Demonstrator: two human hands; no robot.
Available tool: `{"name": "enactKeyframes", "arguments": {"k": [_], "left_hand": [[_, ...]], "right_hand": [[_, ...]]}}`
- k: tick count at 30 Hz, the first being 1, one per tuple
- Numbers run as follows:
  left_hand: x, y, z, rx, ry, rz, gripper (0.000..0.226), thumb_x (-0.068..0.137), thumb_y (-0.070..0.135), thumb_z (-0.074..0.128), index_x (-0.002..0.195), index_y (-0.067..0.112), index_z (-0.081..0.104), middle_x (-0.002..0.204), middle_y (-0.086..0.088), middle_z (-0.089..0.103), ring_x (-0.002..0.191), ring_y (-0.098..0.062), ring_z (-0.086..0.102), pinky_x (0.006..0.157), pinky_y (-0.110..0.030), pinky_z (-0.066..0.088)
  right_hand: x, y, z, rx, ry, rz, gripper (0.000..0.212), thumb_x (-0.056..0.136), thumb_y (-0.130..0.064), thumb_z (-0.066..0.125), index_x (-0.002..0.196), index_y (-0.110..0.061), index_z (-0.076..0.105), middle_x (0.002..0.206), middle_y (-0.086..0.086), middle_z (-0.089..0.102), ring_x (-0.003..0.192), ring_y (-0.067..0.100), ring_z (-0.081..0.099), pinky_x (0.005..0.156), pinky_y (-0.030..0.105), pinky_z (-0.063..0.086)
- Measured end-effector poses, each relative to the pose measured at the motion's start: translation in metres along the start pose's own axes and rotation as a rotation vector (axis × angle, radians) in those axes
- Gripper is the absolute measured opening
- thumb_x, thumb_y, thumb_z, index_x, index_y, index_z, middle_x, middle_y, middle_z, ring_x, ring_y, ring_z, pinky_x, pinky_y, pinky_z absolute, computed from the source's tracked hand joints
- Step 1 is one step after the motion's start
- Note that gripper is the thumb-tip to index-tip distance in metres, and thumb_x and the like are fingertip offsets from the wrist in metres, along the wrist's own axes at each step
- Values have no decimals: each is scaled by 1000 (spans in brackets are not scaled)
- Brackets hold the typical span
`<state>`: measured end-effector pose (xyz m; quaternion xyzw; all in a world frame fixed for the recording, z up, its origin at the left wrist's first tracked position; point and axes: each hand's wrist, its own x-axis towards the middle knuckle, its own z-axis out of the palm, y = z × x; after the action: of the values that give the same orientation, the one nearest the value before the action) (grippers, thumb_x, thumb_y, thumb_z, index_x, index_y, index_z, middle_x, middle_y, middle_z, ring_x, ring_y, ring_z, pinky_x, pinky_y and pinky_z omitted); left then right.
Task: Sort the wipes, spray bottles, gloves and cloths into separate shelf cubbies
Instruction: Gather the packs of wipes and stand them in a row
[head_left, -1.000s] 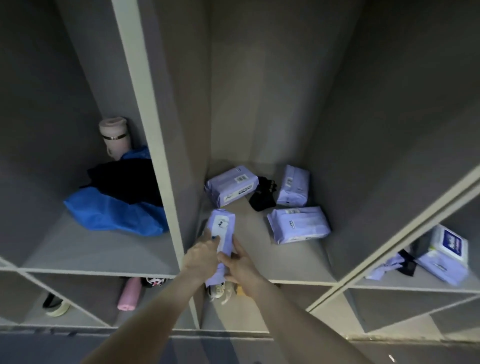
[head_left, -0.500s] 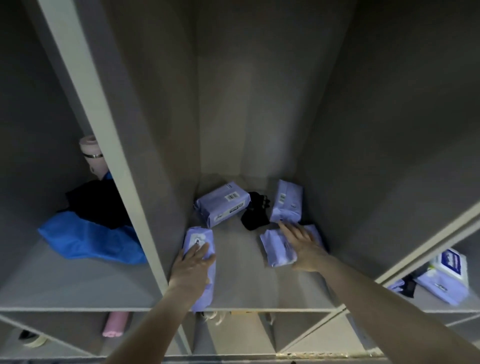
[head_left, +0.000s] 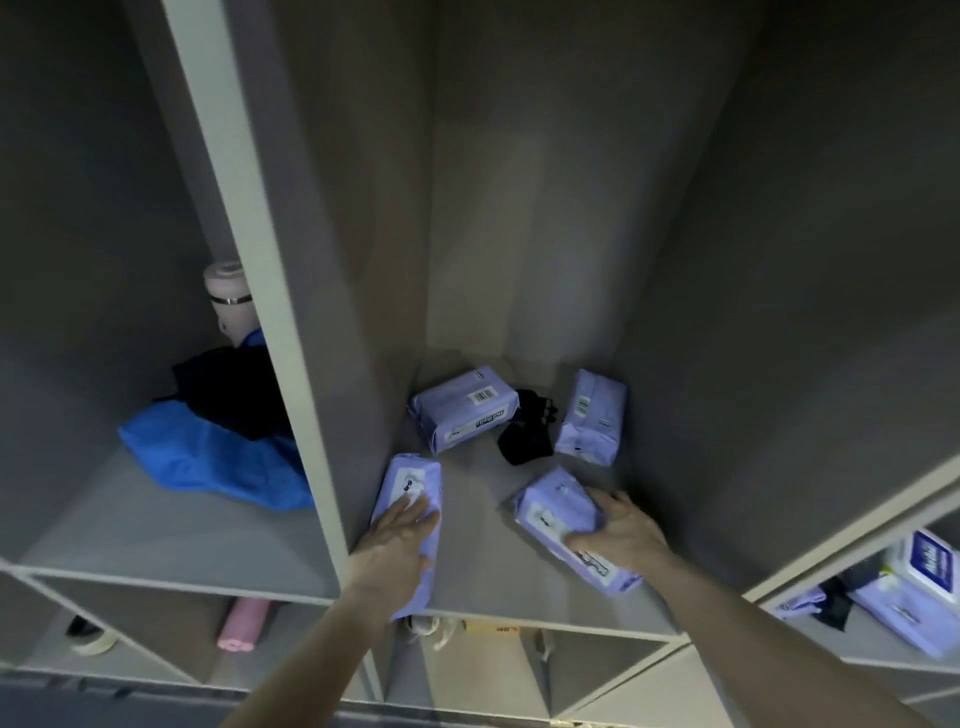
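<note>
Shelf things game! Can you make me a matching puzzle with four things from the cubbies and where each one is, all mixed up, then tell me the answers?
Things:
1. pink bottle
2. black glove
3. blue cloth
4. wipes pack with barcode

Places:
A. middle cubby, back left, beside the glove
B. left cubby, front, spread on the shelf floor
C. left cubby, standing at the back
D. middle cubby, between two purple wipes packs

Pairs: 1-C, 2-D, 3-B, 4-A
</note>
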<state>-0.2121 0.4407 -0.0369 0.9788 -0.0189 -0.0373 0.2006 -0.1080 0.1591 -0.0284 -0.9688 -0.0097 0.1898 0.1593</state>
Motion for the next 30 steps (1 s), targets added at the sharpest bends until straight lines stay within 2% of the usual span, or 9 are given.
{"name": "enactKeyframes", "arguments": {"k": [2,4,7,11,14,18,23,27,30], "left_hand": [[2,-2,1,-70,-69,-59,59,97,23,47,149,21,21,159,6,5,148,-10,3,117,-19,7],[4,-2,-5,-119,-99,-67,56,98,20,45,149,20,22,159,1,9,147,-12,10,116,-20,9],[7,-3,-15,-262,-191,-105,56,98,13,45,149,17,22,159,-2,12,146,-14,17,111,-18,16],[6,-7,-21,-289,-269,-118,63,96,8,45,150,18,15,160,-1,11,147,-14,9,112,-18,15],[7,-5,-22,-286,-290,-100,64,98,14,46,150,19,10,160,0,8,148,-14,3,115,-22,13],[3,-2,-19,-283,-319,-84,83,91,40,57,151,23,2,160,3,0,148,-15,-4,118,-27,6],[0,1,-12,-232,-226,-87,94,81,48,66,151,30,4,160,5,-2,147,-12,-7,120,-34,1],[0,-5,-4,-112,-171,-55,91,82,40,68,150,22,11,160,1,1,148,-13,-3,120,-31,4],[0,-4,-7,-104,-175,-45,88,83,36,67,150,20,13,160,0,4,148,-13,-1,119,-27,6]], "right_hand": [[-8,-12,3,354,-77,67,69,54,-54,76,118,-32,61,106,-6,69,90,11,68,82,26,54],[-15,-26,17,630,-183,90,54,62,-43,80,110,-21,67,96,-1,73,73,7,70,70,20,55],[-30,-48,52,1014,-344,143,36,81,-25,71,110,-4,67,98,15,73,79,23,71,78,33,58],[-41,-77,70,913,-194,146,26,92,-34,58,103,-11,65,86,4,72,66,13,68,58,19,52],[-40,-103,76,962,-78,111,33,95,-27,53,125,-13,56,108,12,69,87,24,67,75,28,55],[-44,-110,79,1107,-18,129,36,97,-20,50,131,-11,50,116,14,66,94,26,65,58,12,51],[-57,-89,85,1075,-269,3,48,87,-9,64,129,-22,46,107,0,68,91,16,67,65,22,55],[-52,-87,89,1063,-187,-47,61,84,-4,66,138,-20,42,121,6,65,109,24,63,97,41,50],[-50,-96,79,1008,-182,-57,59,86,-7,65,137,-23,41,119,4,65,105,20,64,91,32,53]]}}
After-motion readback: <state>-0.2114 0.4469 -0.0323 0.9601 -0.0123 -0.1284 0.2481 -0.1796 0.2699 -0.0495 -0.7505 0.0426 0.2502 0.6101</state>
